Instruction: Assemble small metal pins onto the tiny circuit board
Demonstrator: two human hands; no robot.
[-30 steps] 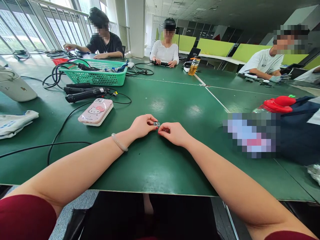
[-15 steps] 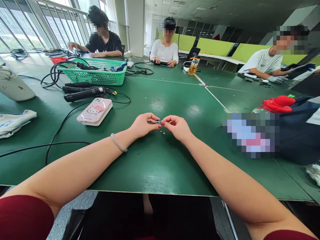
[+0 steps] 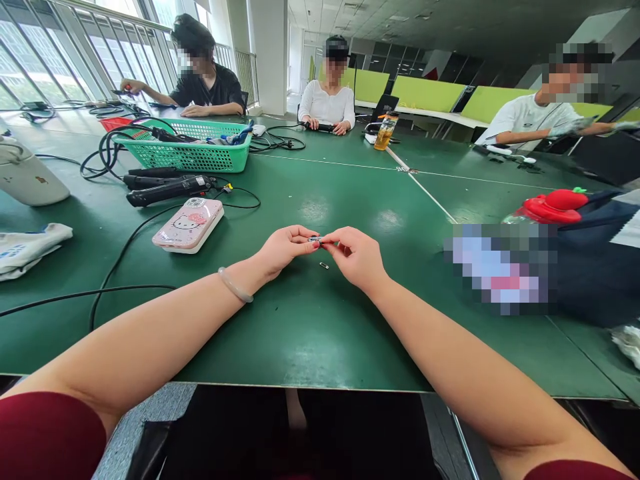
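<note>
Between my fingertips, just above the green table (image 3: 300, 307), is a small black-and-silver piece (image 3: 315, 239), too small to name. My left hand (image 3: 287, 248) pinches it from the left between thumb and fingers. From the right, my right hand (image 3: 355, 255) has its thumb and forefinger closed at the piece's other end; the fingers partly cover it. A tiny dark rectangular part with a light edge (image 3: 324, 265) lies on the table just below the hands, touched by neither.
Left of my hands lie a pink Hello Kitty device (image 3: 189, 225), black cylindrical handles (image 3: 167, 189) and a cable. Behind stands a green basket (image 3: 195, 157). A red-lidded jar (image 3: 553, 205) and dark bag (image 3: 595, 267) are at right. Several people sit around the table.
My right hand has turned slightly, its back now more toward me. The small piece has tilted, showing a thinner side. Two people across the table have moved their arms.
</note>
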